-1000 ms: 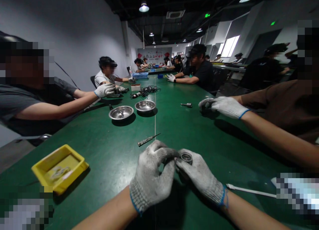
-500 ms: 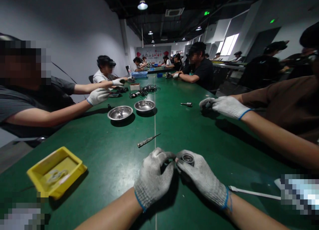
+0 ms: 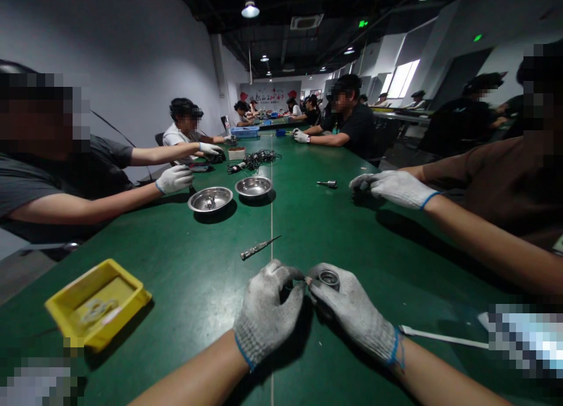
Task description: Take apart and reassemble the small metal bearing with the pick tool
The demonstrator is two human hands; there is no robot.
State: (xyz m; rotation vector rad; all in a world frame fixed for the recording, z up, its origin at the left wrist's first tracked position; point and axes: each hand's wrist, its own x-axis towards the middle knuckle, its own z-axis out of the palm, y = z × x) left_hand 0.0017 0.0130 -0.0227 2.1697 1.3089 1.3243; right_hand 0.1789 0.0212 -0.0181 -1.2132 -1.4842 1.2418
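My right hand [image 3: 358,315], in a grey-stained white knit glove with a blue cuff, is closed around a small round metal part [image 3: 329,279]. Concentric rings show on its upward-facing end; the fingers cover the rest. Close beside it, my left hand [image 3: 269,312], gloved alike, has thumb and forefinger pinched at the right hand's fingertips. Whatever lies in that pinch is too small or too hidden to name. Both hands are low over the green table [image 3: 197,312]. Just beyond the left hand lies a slim screwdriver [image 3: 255,250], its tip pointing right.
A yellow tray [image 3: 122,322] with pale rings inside stands at the left. Farther off are two steel bowls [image 3: 254,188], a tangle of black cables [image 3: 259,158] and a metal socket bit [image 3: 328,184]. A white strip [image 3: 446,337] lies right. Co-workers' gloved hands [image 3: 402,189] flank the table.
My hands keep nearly the same pose around the metal part. The whole view has shifted slightly. At the left, a co-worker's gloved hand has lowered a little.
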